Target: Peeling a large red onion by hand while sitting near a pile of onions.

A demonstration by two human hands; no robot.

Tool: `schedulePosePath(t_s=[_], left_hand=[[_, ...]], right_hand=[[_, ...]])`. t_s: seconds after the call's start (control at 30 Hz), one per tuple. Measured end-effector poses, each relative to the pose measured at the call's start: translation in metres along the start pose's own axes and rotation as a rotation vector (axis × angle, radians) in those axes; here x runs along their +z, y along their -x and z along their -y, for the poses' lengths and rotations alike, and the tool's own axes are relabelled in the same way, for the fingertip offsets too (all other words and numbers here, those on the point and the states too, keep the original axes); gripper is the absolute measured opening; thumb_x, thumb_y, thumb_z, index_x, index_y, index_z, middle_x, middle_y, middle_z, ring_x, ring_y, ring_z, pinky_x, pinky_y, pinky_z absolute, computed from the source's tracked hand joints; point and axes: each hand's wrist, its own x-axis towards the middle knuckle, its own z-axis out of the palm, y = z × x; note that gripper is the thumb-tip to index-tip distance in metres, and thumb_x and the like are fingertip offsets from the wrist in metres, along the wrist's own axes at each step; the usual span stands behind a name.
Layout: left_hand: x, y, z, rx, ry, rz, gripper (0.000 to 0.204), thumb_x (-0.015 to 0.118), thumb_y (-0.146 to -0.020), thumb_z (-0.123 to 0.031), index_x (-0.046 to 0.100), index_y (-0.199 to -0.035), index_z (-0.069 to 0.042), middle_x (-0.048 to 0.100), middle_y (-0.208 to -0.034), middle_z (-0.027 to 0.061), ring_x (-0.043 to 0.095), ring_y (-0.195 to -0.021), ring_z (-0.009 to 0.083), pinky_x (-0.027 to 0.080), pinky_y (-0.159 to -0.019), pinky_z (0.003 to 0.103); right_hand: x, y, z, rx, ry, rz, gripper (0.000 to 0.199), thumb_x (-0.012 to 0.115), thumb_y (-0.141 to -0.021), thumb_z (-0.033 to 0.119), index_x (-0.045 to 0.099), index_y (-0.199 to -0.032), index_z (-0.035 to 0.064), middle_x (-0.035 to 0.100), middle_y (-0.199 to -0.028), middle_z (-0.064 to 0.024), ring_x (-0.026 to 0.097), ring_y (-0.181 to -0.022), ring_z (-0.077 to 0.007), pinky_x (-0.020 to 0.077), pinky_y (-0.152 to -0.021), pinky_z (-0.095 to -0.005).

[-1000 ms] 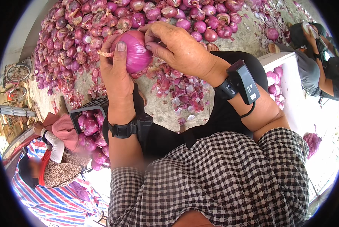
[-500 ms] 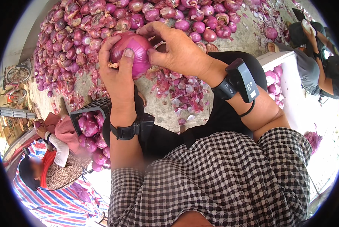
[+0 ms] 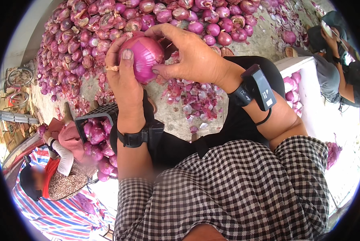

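While our two hands met in front of the chest, we held one onion (image 3: 141, 59) between them, lifted clear of the heap (image 3: 107, 28) below. Our left hand (image 3: 125, 82) cupped it from the left, thumb laid flat up its face and fingers curled behind. Our right hand (image 3: 190, 56) came over from the right, thumb and fingertips pinched on the bulb's right flank, the other fingers arched over the top.

We judged the onion firm and fairly weighty for its size, a round, stiff bulb that would not give under a squeeze. Its outer skin looked dry, thin and brittle, likely to flake and slide under the fingers, so the surer hold was around the widest part with the palm behind it, as the left hand had it. A loose scrap of skin seemed to hang by the left fingers.

Counting: one onion in hand; two hands of ours, each with a black wrist band (image 3: 133, 138). One black crate (image 3: 95, 132) of onions stood at our left knee, and one white tub (image 3: 304, 80) with a few more at our right. The heap held too many to count, with peelings (image 3: 192, 102) scattered before it. Two other people (image 3: 63, 168) sat nearby, one at each side.
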Motion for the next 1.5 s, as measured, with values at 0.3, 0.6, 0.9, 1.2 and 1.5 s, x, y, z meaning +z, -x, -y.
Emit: schedulePosePath(t_s=[0.3, 0.6, 0.9, 1.2, 1.5], left_hand=[[0.000, -0.001, -0.005, -0.004, -0.028, 0.011, 0.049, 0.045, -0.094, -0.040, 0.054, -0.117, 0.002, 0.059, -0.110, 0.0146, 0.059, -0.098, 0.0215, 0.049, -0.085, 0.033], [-0.009, -0.006, 0.009, -0.296, 0.343, 0.026, 0.046, 0.049, -0.095, -0.036, 0.053, -0.120, 0.002, 0.059, -0.115, 0.0139, 0.059, -0.106, 0.0242, 0.046, -0.094, 0.040], [-0.007, -0.005, 0.014, -0.312, 0.297, 0.038, 0.048, 0.052, -0.094, -0.038, 0.053, -0.119, 0.003, 0.060, -0.113, 0.0145, 0.060, -0.103, 0.0247, 0.048, -0.091, 0.038], [-0.006, -0.005, 0.011, -0.321, 0.264, 0.025, 0.048, 0.054, -0.093, -0.037, 0.053, -0.119, 0.003, 0.060, -0.113, 0.0141, 0.060, -0.102, 0.0239, 0.048, -0.091, 0.037], [-0.008, -0.005, 0.008, -0.328, 0.016, 0.139, 0.044, 0.062, -0.089, -0.034, 0.056, -0.113, 0.002, 0.062, -0.099, 0.0112, 0.062, -0.083, 0.0150, 0.052, -0.070, 0.026]], right_hand=[[-0.003, 0.001, -0.013, -0.042, -0.105, 0.008, 0.046, 0.059, -0.079, 0.003, 0.048, -0.124, 0.0033, 0.060, -0.108, -0.0121, 0.062, -0.097, -0.0206, 0.0519, -0.083, -0.0326], [0.000, 0.001, -0.007, -0.157, 0.235, -0.089, 0.043, 0.071, -0.070, 0.017, 0.056, -0.110, 0.0079, 0.057, -0.098, -0.0150, 0.058, -0.098, -0.0317, 0.0485, -0.085, -0.0386], [-0.001, 0.002, -0.009, -0.185, 0.187, -0.063, 0.024, 0.070, -0.072, 0.012, 0.059, -0.092, 0.0035, 0.056, -0.092, -0.0116, 0.061, -0.082, -0.0301, 0.0513, -0.071, -0.0364], [0.000, 0.004, -0.006, -0.106, 0.211, -0.070, 0.042, 0.071, -0.071, 0.014, 0.055, -0.109, 0.0045, 0.057, -0.091, -0.0158, 0.062, -0.085, -0.0292, 0.0520, -0.072, -0.0354], [-0.005, 0.009, -0.013, -0.080, 0.317, 0.138, 0.059, 0.064, -0.073, 0.012, 0.047, -0.129, 0.0005, 0.062, -0.093, -0.0213, 0.063, -0.081, -0.0308, 0.0517, -0.071, -0.0364]])
